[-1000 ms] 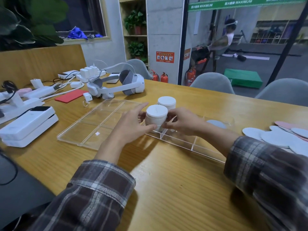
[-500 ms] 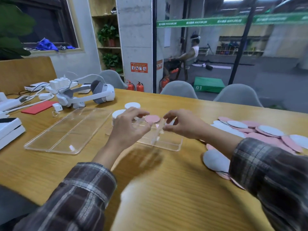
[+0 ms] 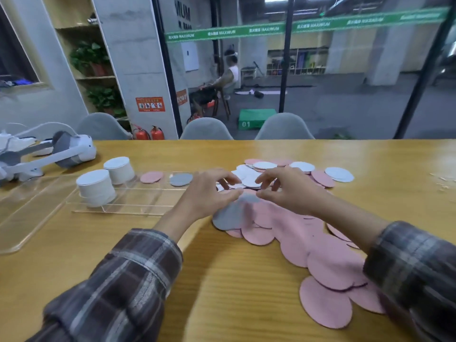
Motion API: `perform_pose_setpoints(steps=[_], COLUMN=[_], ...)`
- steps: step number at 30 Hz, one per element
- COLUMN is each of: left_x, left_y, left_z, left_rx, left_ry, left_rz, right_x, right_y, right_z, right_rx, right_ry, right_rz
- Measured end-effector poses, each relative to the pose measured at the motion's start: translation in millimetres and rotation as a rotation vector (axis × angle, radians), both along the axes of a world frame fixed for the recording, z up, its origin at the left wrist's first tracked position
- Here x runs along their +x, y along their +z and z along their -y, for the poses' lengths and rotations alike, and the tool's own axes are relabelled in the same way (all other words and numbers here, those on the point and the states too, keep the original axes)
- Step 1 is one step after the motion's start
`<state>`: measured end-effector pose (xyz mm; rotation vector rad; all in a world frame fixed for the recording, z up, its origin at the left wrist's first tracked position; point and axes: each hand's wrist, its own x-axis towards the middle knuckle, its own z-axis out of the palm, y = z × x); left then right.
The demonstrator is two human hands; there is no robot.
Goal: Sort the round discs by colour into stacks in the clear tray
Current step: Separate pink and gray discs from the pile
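Note:
The clear tray (image 3: pixel 128 208) lies left of centre on the wooden table. In it stand two white disc stacks (image 3: pixel 96 188) (image 3: pixel 119 167), and a single pink disc (image 3: pixel 151 176) and a single grey disc (image 3: pixel 181 179) lie flat. To the right spreads a loose pile of discs (image 3: pixel 311 233), mostly pink, with white and pale grey ones at the far end. My left hand (image 3: pixel 209 196) and my right hand (image 3: pixel 286 191) hover close together over the pile with loosely curled fingers. Their thumbs meet the far edge of a loose grey disc (image 3: pixel 232 214). Neither hand plainly holds anything.
A clear lid (image 3: pixel 22 223) lies left of the tray. A white VR headset (image 3: pixel 66 150) rests at the back left. Grey chairs (image 3: pixel 206 130) line the table's far edge. Bare table lies in front of me between my sleeves.
My view has swung right, from the tray to the loose pile. Both hands left the white stacks and the tray and moved right over the pile, onto a grey disc.

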<state>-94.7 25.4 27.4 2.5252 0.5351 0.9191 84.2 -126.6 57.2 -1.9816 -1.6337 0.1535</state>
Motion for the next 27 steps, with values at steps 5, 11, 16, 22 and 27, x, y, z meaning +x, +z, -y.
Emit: perform_pose_setpoints(steps=[5,11,16,22,27], left_x=[31.2,26.5,29.7,33.8,35.6], left_y=[-12.6,-30.2,-32.6,-33.5,-33.8], left_z=[27.7,42.0,58.6,75.9,73.4], left_rx=[0.028,0.066,0.08,0.092,0.054], left_ry=[-0.074,-0.183,-0.23,-0.272,-0.301], left_rz=[-0.04,-0.073,-0.091,-0.235,-0.223], right_x=[16.6,22.8,31.6,40.4,41.1], right_y=[-17.6,-40.2,-44.5,-48.1,-48.9], right_z=[43.7,71.7,81.9,91.6,92.2], right_rx=[0.067,0.115,0.102,0.069,0.055], right_ry=[-0.026,-0.058,-0.096,-0.093,-0.062], right_rz=[-0.004,-0.022,-0.01,-0.041,-0.039])
